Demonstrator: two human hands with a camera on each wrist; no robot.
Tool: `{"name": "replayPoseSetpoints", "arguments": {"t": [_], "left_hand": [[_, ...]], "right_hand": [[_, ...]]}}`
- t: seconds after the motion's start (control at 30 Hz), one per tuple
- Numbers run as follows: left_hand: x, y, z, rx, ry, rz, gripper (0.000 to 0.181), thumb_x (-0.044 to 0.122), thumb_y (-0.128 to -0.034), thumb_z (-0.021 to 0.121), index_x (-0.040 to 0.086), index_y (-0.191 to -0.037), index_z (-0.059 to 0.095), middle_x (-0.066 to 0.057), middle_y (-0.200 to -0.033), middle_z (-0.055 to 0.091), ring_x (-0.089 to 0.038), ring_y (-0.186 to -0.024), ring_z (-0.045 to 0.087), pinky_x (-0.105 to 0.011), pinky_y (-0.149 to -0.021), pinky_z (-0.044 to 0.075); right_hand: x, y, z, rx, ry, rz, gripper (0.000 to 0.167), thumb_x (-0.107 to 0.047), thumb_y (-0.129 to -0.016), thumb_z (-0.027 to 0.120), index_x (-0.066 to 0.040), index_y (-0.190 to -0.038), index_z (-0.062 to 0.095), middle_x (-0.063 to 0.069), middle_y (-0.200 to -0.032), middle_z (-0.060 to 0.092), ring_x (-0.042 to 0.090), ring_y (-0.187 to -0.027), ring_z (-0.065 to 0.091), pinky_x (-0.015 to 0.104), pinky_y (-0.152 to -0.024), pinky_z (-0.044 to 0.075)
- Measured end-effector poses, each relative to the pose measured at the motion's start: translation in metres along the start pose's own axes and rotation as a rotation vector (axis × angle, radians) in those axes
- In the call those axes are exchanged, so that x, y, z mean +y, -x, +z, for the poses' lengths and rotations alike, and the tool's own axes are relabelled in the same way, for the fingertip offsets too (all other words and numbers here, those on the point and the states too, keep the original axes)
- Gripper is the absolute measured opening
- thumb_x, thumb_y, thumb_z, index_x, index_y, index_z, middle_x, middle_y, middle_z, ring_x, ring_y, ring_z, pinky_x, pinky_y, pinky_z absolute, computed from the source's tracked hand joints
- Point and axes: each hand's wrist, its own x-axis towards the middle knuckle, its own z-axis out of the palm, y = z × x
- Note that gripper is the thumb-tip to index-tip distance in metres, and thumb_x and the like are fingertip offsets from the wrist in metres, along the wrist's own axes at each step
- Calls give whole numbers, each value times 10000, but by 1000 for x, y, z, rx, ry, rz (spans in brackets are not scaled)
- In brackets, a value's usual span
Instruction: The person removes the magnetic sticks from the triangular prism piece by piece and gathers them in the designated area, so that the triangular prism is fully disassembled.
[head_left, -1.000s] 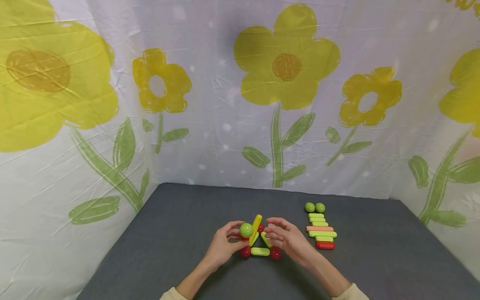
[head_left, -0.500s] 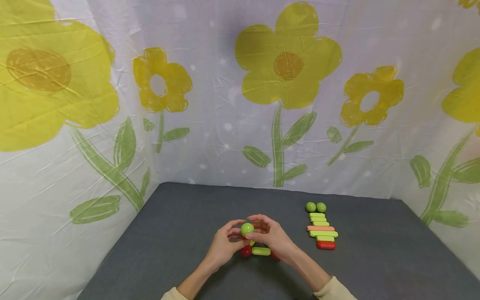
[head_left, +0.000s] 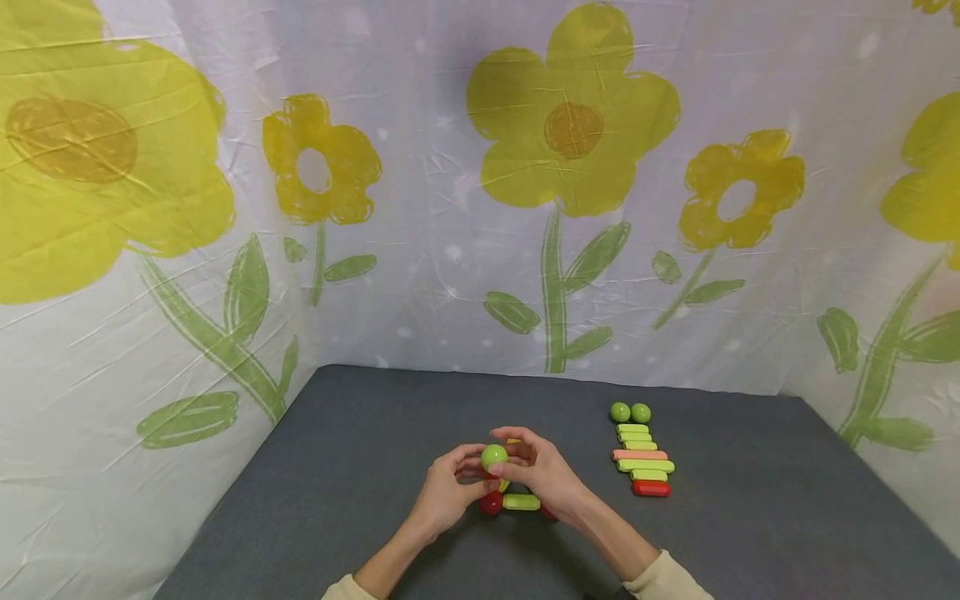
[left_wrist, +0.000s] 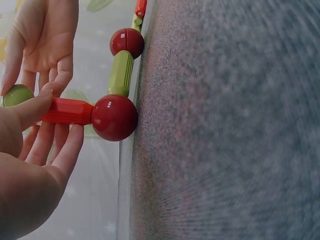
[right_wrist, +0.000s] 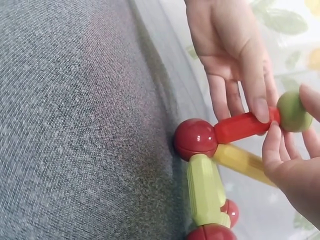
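Note:
My left hand [head_left: 444, 496] pinches a red toy rod [right_wrist: 237, 127] between thumb and fingers, as both wrist views show. The rod stands on a dark red ball [left_wrist: 114, 117] and is topped by a green ball [head_left: 494, 457]. My right hand [head_left: 551, 479] grips that green ball with thumb and fingertips. A yellow rod [right_wrist: 245, 162] slants up from the same red ball, its far end hidden by my right hand. Light green rods [head_left: 521, 502] join the red balls of the base on the table; my right hand covers part of it in the head view.
On the right of the dark table [head_left: 360, 417], several loose light green rods [head_left: 646, 467] lie in a column with a pink rod [head_left: 639, 455] and a red rod [head_left: 651, 489]. Two green balls [head_left: 630, 412] sit behind them. A flowered cloth [head_left: 420, 250] hangs behind the table.
My right hand has moved left from beside the structure and closed on the green ball, covering most of the yellow rod. My left hand has stayed at the red rod.

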Motion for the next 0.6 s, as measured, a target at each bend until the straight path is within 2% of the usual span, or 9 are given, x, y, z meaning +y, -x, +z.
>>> {"name": "replayPoseSetpoints", "arguments": {"t": [0.13, 0.3, 0.6], "left_hand": [[1, 0, 1, 13, -33, -8, 449, 119, -810, 771, -7, -1204, 596, -83, -1020, 679, -255, -962, 627, -361, -803, 521], [1, -1, 2, 17, -62, 3, 329, 107, -811, 769, 10, -1106, 661, -58, -993, 672, -236, -939, 627, -358, -809, 514], [0, -1, 1, 6, -60, -14, 270, 119, -811, 772, 35, -1048, 673, -31, -949, 665, -202, -890, 625, -320, -775, 511]], "right_hand": [[1, -1, -1, 12, -93, 16, 530, -133, -939, 625, 44, -1378, 387, 108, -1167, 571, 213, -1045, 561, 375, -926, 461], [-1, -2, -1, 76, -215, -3, 548, -158, -944, 620, 76, -1370, 369, 90, -1149, 561, 182, -1024, 562, 330, -917, 461], [-2, -1, -17, 157, -218, 7, 453, -158, -936, 631, 76, -1282, 455, 98, -1094, 574, 202, -984, 598, 344, -923, 467]]}}
